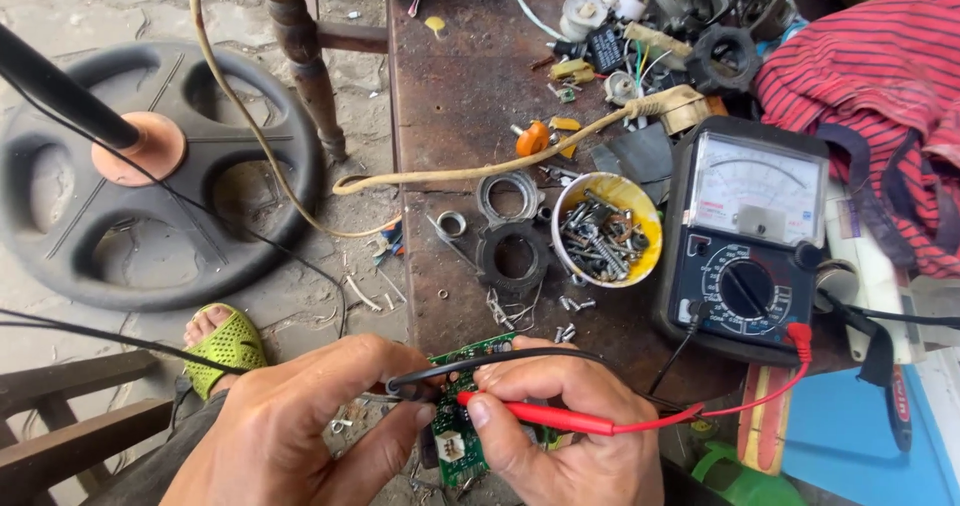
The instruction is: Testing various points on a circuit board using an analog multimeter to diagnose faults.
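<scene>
A black rectangular analog multimeter (745, 241) lies on the rusty brown metal tabletop (460, 96), right of centre. Its upper half is a pale, grey-white meter window (757, 188) with curved printed scales and a thin needle, a small red mark at its left edge. Below the window sits a round black selector dial (746, 288) ringed by white and blue printed markings. A narrow red label (902, 408) shows on a dark tool at the far right.

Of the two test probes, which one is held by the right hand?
The red probe: the right hand pinches it. The black probe sits under the left hand.
</scene>
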